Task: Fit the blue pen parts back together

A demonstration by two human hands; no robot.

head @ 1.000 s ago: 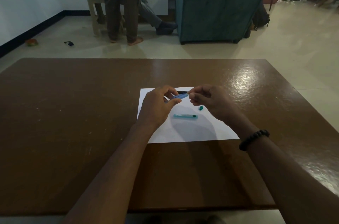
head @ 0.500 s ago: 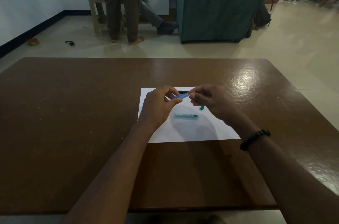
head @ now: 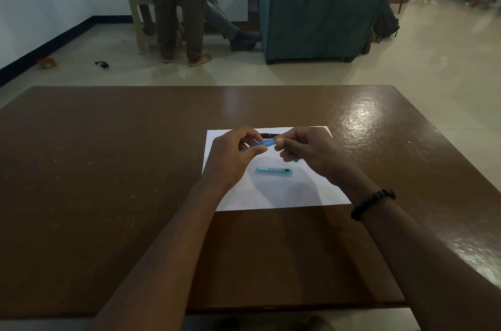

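Glossy brown wood table [head: 108, 168], matt white paper sheet [head: 271, 195], translucent blue plastic pen [head: 264, 143].

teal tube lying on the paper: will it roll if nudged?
Probably rolls sideways: the teal tube looks slim and round, lying flat on smooth white paper. Likely light and stiff, keeping a straight line. Pushed end-on, it would probably slide.

You are seated in a domestic living room. Evidence: a teal upholstered armchair [head: 320, 5] on a pale tiled floor [head: 406, 54], a low white cabinet [head: 230, 2] against the wall, a plastic stool [head: 138, 21], and a barefoot person [head: 179, 5] standing beyond your brown table [head: 108, 168].
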